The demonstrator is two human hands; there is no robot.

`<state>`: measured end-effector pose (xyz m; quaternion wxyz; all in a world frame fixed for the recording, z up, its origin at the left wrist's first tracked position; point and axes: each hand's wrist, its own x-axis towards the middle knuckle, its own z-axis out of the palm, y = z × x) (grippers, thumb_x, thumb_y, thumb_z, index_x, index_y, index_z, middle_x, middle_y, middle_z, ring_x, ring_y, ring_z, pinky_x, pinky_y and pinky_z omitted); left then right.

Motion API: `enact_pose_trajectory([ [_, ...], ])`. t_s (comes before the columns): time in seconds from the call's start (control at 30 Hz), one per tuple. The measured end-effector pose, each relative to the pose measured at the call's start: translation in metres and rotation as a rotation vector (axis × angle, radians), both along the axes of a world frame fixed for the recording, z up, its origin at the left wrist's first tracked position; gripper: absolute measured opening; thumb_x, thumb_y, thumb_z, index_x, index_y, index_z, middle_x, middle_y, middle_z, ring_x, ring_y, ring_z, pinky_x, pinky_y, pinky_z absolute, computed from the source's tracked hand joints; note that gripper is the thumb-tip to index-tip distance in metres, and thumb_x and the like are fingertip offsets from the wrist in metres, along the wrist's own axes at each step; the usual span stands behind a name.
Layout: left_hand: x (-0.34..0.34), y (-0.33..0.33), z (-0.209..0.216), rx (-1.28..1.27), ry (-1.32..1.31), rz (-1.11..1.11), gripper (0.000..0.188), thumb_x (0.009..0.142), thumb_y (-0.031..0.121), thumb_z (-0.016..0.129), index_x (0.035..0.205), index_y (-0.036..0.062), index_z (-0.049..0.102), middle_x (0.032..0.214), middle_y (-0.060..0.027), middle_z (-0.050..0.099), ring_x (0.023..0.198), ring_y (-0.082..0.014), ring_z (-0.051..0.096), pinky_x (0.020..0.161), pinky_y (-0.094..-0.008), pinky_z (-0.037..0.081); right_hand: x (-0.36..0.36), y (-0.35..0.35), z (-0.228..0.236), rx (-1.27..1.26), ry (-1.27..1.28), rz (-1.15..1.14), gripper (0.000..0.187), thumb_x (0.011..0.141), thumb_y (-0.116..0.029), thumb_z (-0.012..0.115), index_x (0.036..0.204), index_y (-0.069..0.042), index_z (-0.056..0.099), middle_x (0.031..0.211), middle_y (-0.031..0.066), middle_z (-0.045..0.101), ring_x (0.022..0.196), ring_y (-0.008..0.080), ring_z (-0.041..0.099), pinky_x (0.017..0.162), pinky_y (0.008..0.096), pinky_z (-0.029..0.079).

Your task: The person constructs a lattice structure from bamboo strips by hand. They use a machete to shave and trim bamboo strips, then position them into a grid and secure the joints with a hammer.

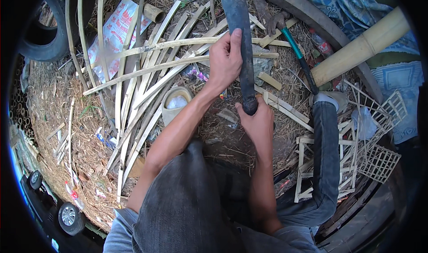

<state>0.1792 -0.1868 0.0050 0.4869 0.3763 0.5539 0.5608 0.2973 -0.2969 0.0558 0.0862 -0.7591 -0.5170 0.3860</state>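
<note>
My right hand (257, 120) is wrapped around the dark handle of a machete (246, 61). Its broad blade points away from me, toward the top of the view. My left hand (225, 61) is closed just left of the blade, thumb up. A long pale bamboo strip (174, 43) runs into that hand and comes out on the blade's far side. A second bamboo strip (151, 70) passes lower, behind the hand and blade. My fingers hide where the strips meet the blade.
Many split bamboo strips (133, 101) lie at the left. A hammer (292, 43) with a green and black handle and a thick bamboo pole (361, 48) are at the right. Bamboo lattice frames (379, 164) sit beside my right leg. A tyre (44, 39) stands upper left.
</note>
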Motion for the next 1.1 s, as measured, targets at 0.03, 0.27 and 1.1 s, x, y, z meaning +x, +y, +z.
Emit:
enact_pose_trajectory([
  [0.03,0.005,-0.002,0.005,0.001,-0.002,-0.007,0.047,0.109,0.036,0.047,0.081,0.0013,0.062,0.06,0.0052,0.049,0.057,-0.0036,0.038,0.049,-0.0272,0.03,0.008,0.005,0.007,0.001,-0.002,-0.007,0.035,0.084,-0.028,0.077,0.095,0.002,0.063,0.073,0.0225,0.068,0.079,0.0435,0.068,0.072,0.0498,0.051],
  [0.27,-0.005,-0.003,0.033,-0.082,-0.198,0.072,0.062,0.107,0.055,0.041,0.07,0.0078,0.056,0.059,0.0039,0.051,0.053,-0.0045,0.041,0.049,-0.0258,0.033,0.013,0.007,0.027,-0.32,0.068,0.226,0.041,0.084,-0.039,0.079,0.09,0.0,0.068,0.071,0.0155,0.067,0.069,0.0338,0.069,0.07,0.0439,0.051],
  [1.1,-0.003,0.004,0.016,-0.065,-0.061,-0.171,0.065,0.106,0.058,0.038,0.067,0.008,0.054,0.053,0.0008,0.049,0.045,-0.0078,0.044,0.045,-0.025,0.036,-0.012,-0.033,0.001,-0.601,0.863,-0.088,0.028,0.1,-0.019,0.065,0.082,-0.007,0.046,0.063,-0.0013,0.051,0.052,0.0088,0.05,0.048,0.0275,0.044],
])
